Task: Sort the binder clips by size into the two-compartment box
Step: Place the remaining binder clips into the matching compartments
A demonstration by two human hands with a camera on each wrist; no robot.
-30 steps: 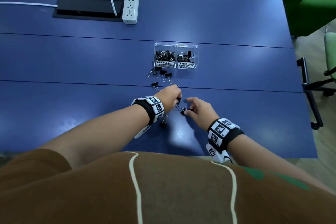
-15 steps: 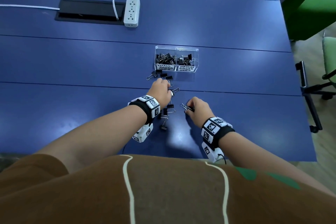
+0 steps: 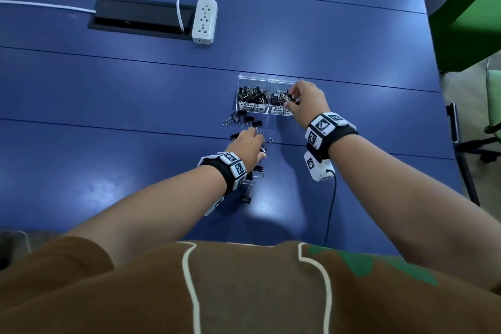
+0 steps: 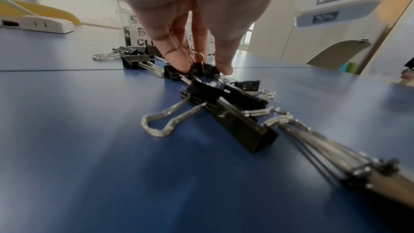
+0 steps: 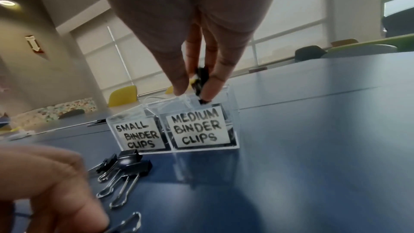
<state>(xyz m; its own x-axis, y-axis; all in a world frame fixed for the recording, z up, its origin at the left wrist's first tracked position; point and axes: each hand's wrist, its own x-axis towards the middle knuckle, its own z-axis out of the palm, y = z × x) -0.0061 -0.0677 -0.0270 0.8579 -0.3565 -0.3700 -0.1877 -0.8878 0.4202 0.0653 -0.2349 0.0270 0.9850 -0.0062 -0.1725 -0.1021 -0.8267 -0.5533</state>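
Note:
A clear two-compartment box stands on the blue table, labelled SMALL BINDER CLIPS on the left and MEDIUM BINDER CLIPS on the right, both holding black clips. My right hand hangs over the medium compartment and pinches a black binder clip between thumb and fingers. My left hand is down on the table in front of the box, its fingertips pinching a small black clip. Several loose clips lie around and behind it.
A white power strip and a black cable hatch sit at the far side of the table. The table's right edge borders a green chair and a black chair base.
My right hand has carried its clip from near the table's front up to the medium compartment. My left hand has moved forward a little and settled on a small clip.

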